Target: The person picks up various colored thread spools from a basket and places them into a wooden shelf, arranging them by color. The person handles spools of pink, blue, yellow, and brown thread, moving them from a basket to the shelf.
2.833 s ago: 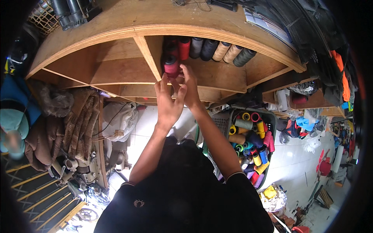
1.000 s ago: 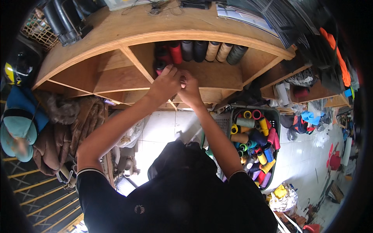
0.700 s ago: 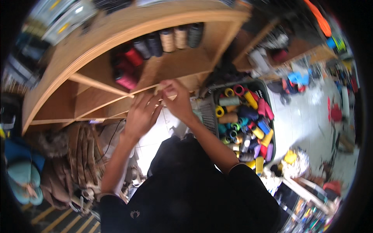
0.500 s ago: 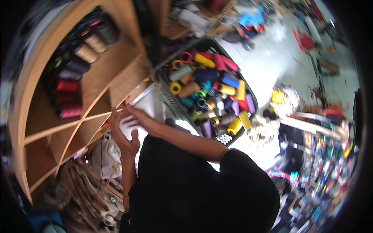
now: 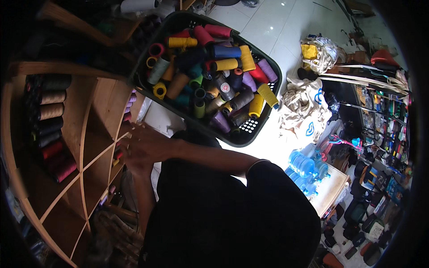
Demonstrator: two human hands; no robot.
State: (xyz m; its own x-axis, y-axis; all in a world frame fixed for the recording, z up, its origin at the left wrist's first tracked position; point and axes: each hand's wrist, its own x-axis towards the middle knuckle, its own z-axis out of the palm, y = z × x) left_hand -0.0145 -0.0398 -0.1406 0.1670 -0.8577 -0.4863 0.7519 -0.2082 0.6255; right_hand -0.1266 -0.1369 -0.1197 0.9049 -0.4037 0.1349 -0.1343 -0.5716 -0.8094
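Note:
Both my hands meet at the edge of a wooden pigeonhole shelf (image 5: 82,169). My right hand (image 5: 145,144) reaches across and overlaps the left, its fingers somewhat apart beside the shelf partition; I see nothing held in it. Below it, my left hand (image 5: 137,166) is mostly covered, and its fingers are hidden. Whether either hand touches the wood I cannot tell. Past the hands, a dark green plastic basket (image 5: 214,135) holds many thread cones, among them a yellow cone (image 5: 267,95), a purple cone (image 5: 220,122) and a grey cone (image 5: 158,70).
Stacked thread cones (image 5: 51,111) fill a compartment at the left. Right of the basket lie cream cloth bags (image 5: 300,107). Blue water bottles (image 5: 302,165) are on a low table (image 5: 333,190). Bags and boxes (image 5: 371,223) cover the floor at lower right.
The view has swung, so the basket appears higher and further left. My hands, earlier slightly separate with fingers spread, now overlap at the shelf edge.

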